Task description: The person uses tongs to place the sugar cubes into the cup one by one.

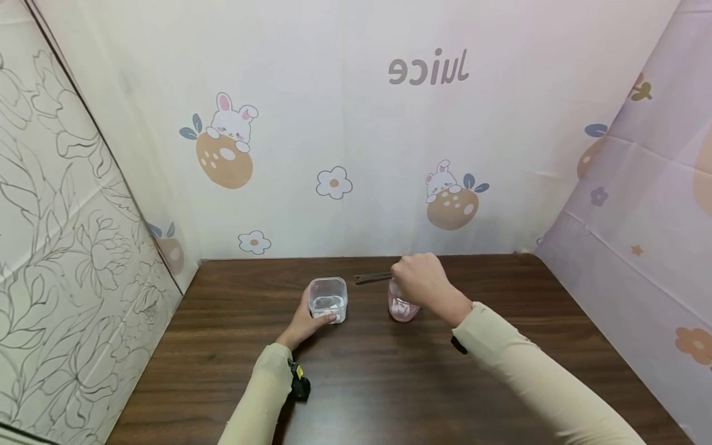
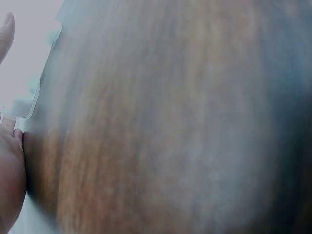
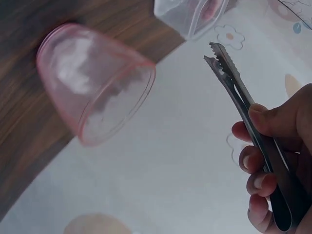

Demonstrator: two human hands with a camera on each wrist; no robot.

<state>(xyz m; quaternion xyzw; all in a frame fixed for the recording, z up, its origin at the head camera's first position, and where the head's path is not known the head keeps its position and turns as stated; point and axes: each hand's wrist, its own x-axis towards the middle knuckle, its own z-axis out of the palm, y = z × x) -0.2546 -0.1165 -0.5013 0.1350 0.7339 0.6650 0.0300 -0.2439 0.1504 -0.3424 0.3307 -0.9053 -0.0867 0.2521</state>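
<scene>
On the left of the table's middle, my left hand (image 1: 301, 322) holds a clear square plastic container (image 1: 328, 285), with its thumb across the near side. Some white pieces lie at the bottom of that container. My right hand (image 1: 421, 279) grips a pair of metal tongs (image 1: 373, 278), which point left toward the container. In the right wrist view the serrated tips of the tongs (image 3: 236, 87) are close together, and I see nothing clearly held between them. Below the right hand stands a translucent pink cup (image 3: 97, 83) holding white pieces; the hand partly hides it in the head view.
The dark wooden table (image 1: 356, 383) runs back to a printed cloth wall (image 1: 289, 123) with rabbits and flowers. More cloth hangs along the left and right sides. A black wrist device (image 1: 300, 381) sits on the left forearm.
</scene>
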